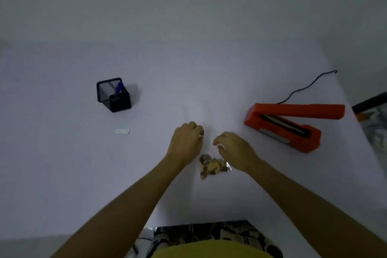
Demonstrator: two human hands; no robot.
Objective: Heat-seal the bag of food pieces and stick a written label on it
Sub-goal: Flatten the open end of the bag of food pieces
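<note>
A clear plastic bag [196, 113] lies on the white table, with brown food pieces [212, 166] bunched at its near end. My left hand [187, 141] and my right hand [234, 150] both rest over the bag's middle with fingers curled, pinching the thin plastic. The far end of the bag is barely visible against the table. An orange heat sealer [293, 123] sits to the right with its lid raised. A small white label [122, 131] lies to the left. A blue pen [119, 87] stands in a black mesh holder [114, 95].
The sealer's black cord [307, 87] runs back toward the table's far right edge. Dark objects [374, 115] sit beyond the right table edge. The near table edge is by my lap.
</note>
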